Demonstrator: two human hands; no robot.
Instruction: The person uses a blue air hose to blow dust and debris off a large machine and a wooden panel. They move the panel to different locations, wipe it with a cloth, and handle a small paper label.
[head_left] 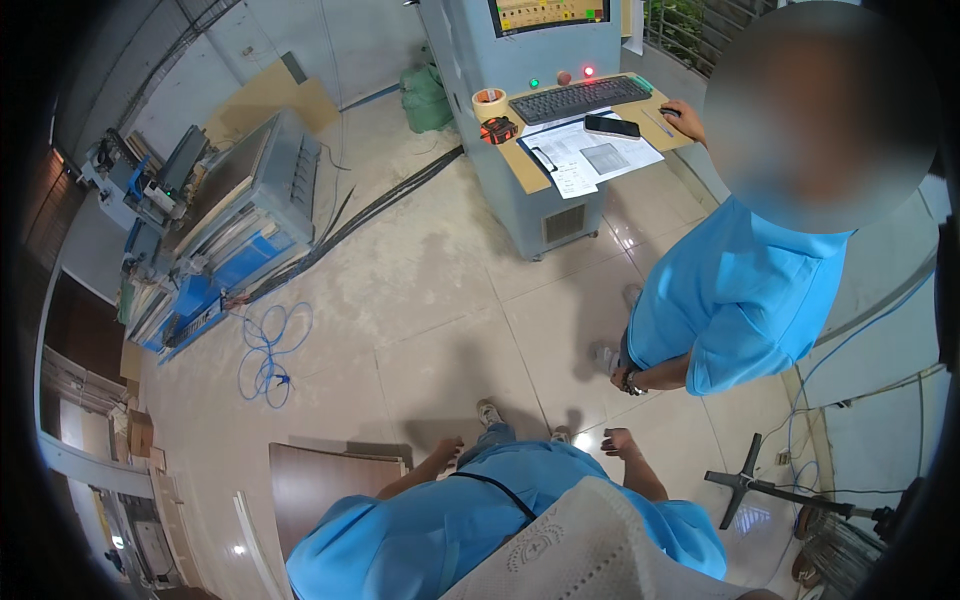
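My left hand (447,453) hangs beside my body with its fingers loosely bent and nothing seen in it. On the other side my right hand (619,442) hangs in the air, fingers loosely apart and holding nothing. Neither touches anything. Ahead stands a grey control cabinet (520,190) with a screen (550,12) and a wooden shelf. A black keyboard (580,99), papers on a clipboard (590,158), a phone (612,126), a tape roll (489,101) and a tape measure (498,130) lie on the shelf. A co-worker's hand (684,120) rests on a mouse there.
The co-worker in a blue shirt (740,290) stands at the right. A machine (240,190) stands at the left, with black cables (385,215) and a coiled blue hose (265,355) on the floor. A brown board (330,480) lies near my left; a black stand base (745,480) is at right.
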